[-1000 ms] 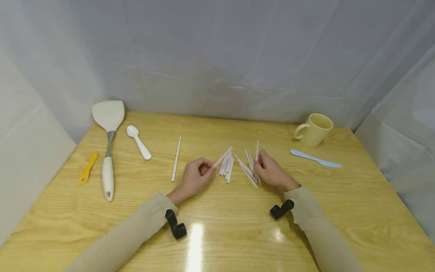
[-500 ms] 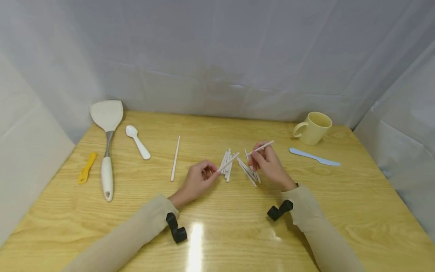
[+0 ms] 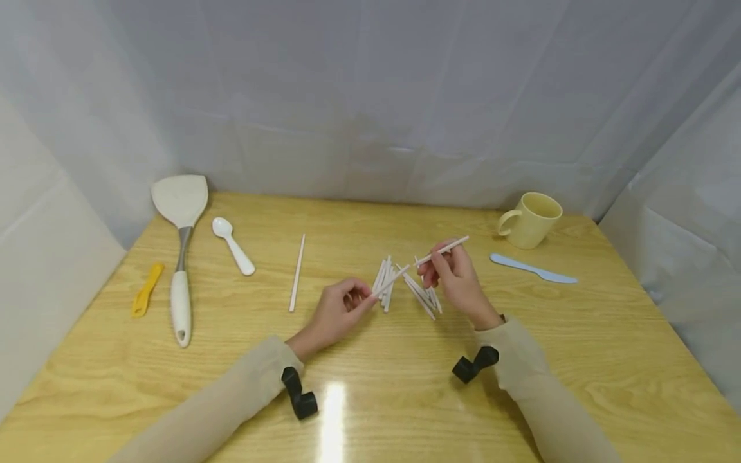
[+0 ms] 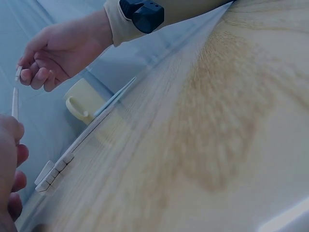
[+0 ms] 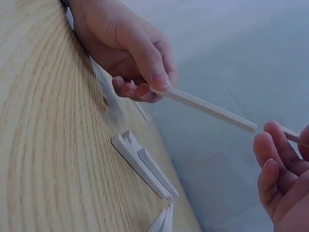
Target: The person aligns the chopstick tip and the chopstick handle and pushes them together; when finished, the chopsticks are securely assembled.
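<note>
My left hand [image 3: 338,315] pinches the end of a thin white stick [image 3: 395,280] between thumb and finger, its free end pointing up and right. Another white stick [image 3: 454,245] is pinched in my right hand [image 3: 462,283], tilted the same way. The near ends of both sticks almost meet; in the right wrist view a small gap shows between the left hand's stick [image 5: 207,107] and the right hand's fingers [image 5: 268,145]. Beneath them lie two loose groups of white sticks, a left one [image 3: 387,302] and a right one [image 3: 425,307], partly hidden by the held sticks and right hand.
A single white stick [image 3: 297,273] lies left of the hands. Farther left are a white spoon [image 3: 234,247], a pale turner [image 3: 181,296] and a yellow tool [image 3: 147,289]. On the right stand a yellow mug [image 3: 534,222] and, nearer, a light blue knife [image 3: 532,268].
My right hand has lifted a stick from near the right group and turned it from upright to slanted. My left hand has moved slightly right with its stick, over the left group.
</note>
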### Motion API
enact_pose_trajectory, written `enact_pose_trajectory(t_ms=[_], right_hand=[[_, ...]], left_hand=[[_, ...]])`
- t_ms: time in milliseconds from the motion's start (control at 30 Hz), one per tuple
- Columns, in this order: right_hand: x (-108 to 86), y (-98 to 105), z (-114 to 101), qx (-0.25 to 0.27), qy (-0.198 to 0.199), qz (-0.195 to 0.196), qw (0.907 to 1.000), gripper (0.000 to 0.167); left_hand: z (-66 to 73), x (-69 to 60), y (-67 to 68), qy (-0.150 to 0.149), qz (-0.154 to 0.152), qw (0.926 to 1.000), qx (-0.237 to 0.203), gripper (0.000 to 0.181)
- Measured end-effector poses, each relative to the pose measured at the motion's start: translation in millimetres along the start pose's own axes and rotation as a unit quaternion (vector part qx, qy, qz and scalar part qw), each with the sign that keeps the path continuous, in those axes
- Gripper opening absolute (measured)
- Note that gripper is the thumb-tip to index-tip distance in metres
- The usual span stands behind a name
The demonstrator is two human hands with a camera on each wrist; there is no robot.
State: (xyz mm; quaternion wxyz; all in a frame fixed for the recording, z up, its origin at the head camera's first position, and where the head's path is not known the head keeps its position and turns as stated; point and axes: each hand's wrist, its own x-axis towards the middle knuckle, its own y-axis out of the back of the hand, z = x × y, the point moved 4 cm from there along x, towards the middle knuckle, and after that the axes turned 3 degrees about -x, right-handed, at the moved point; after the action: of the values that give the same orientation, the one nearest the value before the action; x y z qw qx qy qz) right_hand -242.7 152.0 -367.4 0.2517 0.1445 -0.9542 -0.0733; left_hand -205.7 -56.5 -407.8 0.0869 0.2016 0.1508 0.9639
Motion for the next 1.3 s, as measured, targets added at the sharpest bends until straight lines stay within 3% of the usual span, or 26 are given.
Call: enact_pose_trajectory(t_ms=[133,400,500,700,1300], right_hand=[[-0.5,-1.7,0.2,0.005,0.001,-0.001,1.0,0.018],[0.0,-4.4,5.0,-0.001,-0.039,-0.016,0.9991,0.016],[0.0,-5.1,5.0,-0.008,-0.04,-0.019,0.999,0.015],[-0.2,-2.9,2.6,-0.004,-0.037,0.001,0.9993,0.014],[-0.6,-0.2,4.1,-0.005,-0.07,-0.024,0.9973,0.016]], left_hand=[[14.9,-2.0,1.8,0.016,-0.01,0.9998,-0.002,0.006],[-14.5,0.8,-4.6,0.019,-0.012,0.9997,-0.004,0.007],[-18.9,0.9,-4.6,0.011,-0.017,0.9998,-0.008,0.009],[-21.4,1.1,-4.1,-0.01,-0.028,0.9995,-0.009,0.008],[-19.5,-0.2,-5.8,-0.025,-0.037,0.999,-0.003,0.007]])
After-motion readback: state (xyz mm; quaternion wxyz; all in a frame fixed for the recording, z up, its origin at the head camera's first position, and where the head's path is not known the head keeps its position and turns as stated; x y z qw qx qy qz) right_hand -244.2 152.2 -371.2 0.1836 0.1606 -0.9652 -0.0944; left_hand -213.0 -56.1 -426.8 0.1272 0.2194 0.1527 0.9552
